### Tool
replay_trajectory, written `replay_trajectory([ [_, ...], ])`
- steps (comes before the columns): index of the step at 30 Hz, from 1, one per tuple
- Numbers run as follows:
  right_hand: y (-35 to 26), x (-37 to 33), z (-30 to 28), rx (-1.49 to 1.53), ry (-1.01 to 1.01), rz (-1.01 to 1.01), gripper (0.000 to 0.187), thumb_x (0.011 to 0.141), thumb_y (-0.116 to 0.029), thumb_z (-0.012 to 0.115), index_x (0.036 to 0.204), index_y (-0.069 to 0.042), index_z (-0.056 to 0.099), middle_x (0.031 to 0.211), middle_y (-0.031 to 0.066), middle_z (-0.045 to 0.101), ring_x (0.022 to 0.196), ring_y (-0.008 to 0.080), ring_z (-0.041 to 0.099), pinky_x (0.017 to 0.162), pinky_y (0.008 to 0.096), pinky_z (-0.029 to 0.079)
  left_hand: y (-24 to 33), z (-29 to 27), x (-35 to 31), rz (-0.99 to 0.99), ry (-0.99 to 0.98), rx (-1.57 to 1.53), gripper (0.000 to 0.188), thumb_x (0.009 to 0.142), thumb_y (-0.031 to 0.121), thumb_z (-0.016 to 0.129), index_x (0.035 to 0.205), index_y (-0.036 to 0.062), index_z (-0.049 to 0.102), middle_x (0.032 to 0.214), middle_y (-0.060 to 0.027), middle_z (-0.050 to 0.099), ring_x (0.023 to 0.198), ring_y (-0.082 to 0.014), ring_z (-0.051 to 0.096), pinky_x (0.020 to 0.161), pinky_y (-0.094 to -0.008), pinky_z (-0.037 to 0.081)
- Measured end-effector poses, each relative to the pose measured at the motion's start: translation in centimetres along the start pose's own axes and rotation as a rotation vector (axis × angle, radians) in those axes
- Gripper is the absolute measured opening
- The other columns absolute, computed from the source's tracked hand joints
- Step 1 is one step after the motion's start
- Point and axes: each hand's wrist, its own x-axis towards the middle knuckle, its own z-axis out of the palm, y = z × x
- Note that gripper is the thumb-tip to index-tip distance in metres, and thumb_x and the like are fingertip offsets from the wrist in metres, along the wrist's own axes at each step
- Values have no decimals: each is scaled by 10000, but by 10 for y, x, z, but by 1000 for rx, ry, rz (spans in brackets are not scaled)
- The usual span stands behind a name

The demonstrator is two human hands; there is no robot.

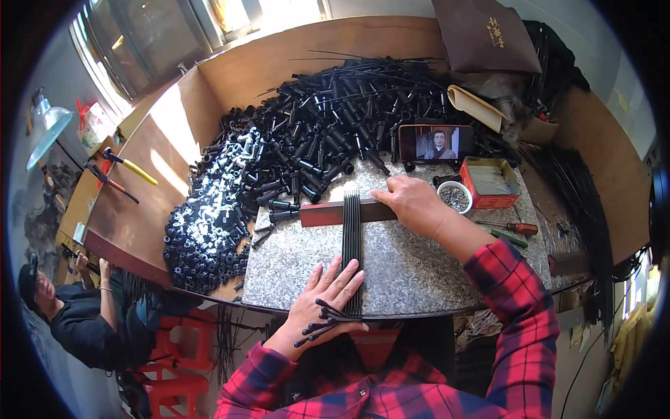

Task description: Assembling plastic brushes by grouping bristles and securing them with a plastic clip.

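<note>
My left hand (pixel 324 297) rests at the near edge of the speckled stone slab (pixel 426 272), fingers stretched along a row of thin black rods (pixel 352 244) and thumb at their near end. Several dark, round-tipped ends (pixel 322 322) fan out over this hand. The row runs away from me and crosses a flat reddish-brown bar (pixel 322 215), its far tips reaching just past it. At the bar's right end, my right hand (pixel 413 204) is closed around it; its fingertips are partly hidden.
Behind the slab lies a large heap of black tubular parts (pixel 307 153). A phone (pixel 436 143) leans there, near a red tin (pixel 488 181), a white cup (pixel 455 197) and a screwdriver (pixel 513 228). Pliers (pixel 131 166) hang over the left wall. Another person (pixel 80 318) sits at left.
</note>
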Motion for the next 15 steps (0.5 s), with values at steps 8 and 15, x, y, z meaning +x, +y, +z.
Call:
replay_trajectory([
  [8, -1, 3, 4, -38, 20, -28, 245, 799, -85, 534, 1023, -115, 630, 886, 86, 589, 881, 250, 602, 716, 355, 527, -2, 3, -2, 20, 49, 9, 915, 729, 631, 603, 1409, 71, 354, 1494, -118, 295, 1396, -349, 218, 1116, -506, 196],
  [15, -3, 10, 2, -71, 12, -86, 346, 791, -82, 534, 1124, -128, 618, 902, 83, 573, 910, 244, 584, 762, 343, 514, -6, 2, -3, 40, 55, -28, 895, 770, 626, 553, 1433, 78, 305, 1496, -106, 286, 1388, -339, 238, 1113, -503, 194],
])
